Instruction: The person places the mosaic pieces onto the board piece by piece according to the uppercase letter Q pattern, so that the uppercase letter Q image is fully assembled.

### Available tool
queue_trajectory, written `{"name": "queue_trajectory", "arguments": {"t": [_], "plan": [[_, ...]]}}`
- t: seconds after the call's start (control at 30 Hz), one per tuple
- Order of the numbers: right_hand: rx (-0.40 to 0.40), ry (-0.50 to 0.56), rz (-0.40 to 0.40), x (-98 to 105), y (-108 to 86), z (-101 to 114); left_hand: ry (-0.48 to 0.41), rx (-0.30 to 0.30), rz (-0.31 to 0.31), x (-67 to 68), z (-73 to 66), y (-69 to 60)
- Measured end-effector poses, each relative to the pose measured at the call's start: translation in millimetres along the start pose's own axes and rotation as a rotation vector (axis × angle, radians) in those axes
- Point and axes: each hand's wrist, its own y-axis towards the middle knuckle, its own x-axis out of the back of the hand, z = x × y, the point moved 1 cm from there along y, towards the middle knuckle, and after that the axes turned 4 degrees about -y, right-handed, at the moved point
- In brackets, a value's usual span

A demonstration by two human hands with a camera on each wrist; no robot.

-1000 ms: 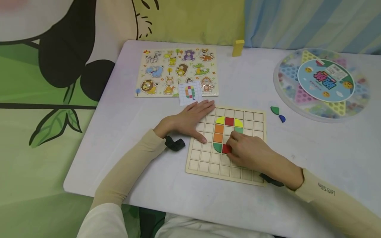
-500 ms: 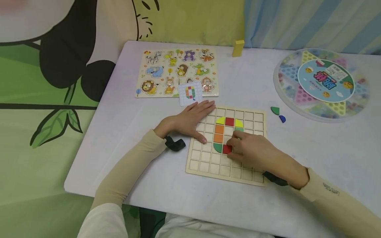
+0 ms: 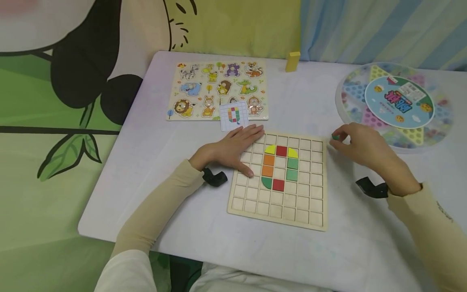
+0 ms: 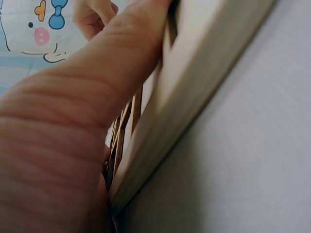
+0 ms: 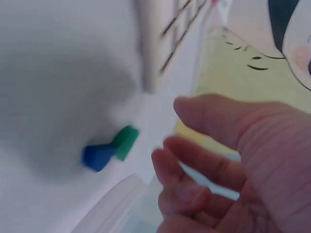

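My left hand [image 3: 231, 152] lies spread on the left side of a wooden grid board [image 3: 251, 206], thumb and fingers straight. Yellow, red, orange and green pieces form a ring in the board's cells, including a red square [image 3: 278, 185] at the bottom. The cell right of that square shows bare wood. Off the board's right edge, my right hand [image 3: 368, 148] hovers over a green quarter-round piece [image 5: 126, 141]. A gap shows between its thumb and fingers in the right wrist view, nothing held. A blue piece [image 5: 98, 156] lies against the green one, hidden in the head view.
A pattern card [image 3: 234, 116] overlaps an animal puzzle board [image 3: 209, 89] behind the left hand. A yellow block [image 3: 292, 62] stands at the table's back. The round, clear-rimmed box [image 3: 341, 101] sits at the back right, just beyond the right hand.
My right hand has left the red square and moved right and away from me to the loose pieces. Two green squares on the ring's right side are now uncovered. The left hand stays put.
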Motion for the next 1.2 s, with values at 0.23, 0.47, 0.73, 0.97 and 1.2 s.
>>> {"name": "queue_trajectory", "arguments": {"t": [0.23, 0.47, 0.73, 0.97, 1.2], "plan": [[-0.086, -0.063, -0.018, -11.6, 5.2, -17.0, 0.005, 0.000, -0.001, -1.0, 1.9, 0.7], [-0.004, -0.085, 0.020, -13.7, 7.9, -18.3, 0.010, -0.004, -0.006, -3.3, 3.7, 1.7], [-0.017, -0.070, 0.079, -11.1, 4.9, -16.0, 0.000, 0.006, -0.002, -1.8, 1.9, 1.3], [-0.108, -0.077, 0.016, -15.3, 4.3, -17.2, 0.003, 0.002, 0.002, -2.2, 1.5, 1.9], [-0.108, -0.070, 0.009, -17.7, 7.0, -16.7, 0.001, 0.009, 0.000, -0.6, 1.1, 1.0]]}}
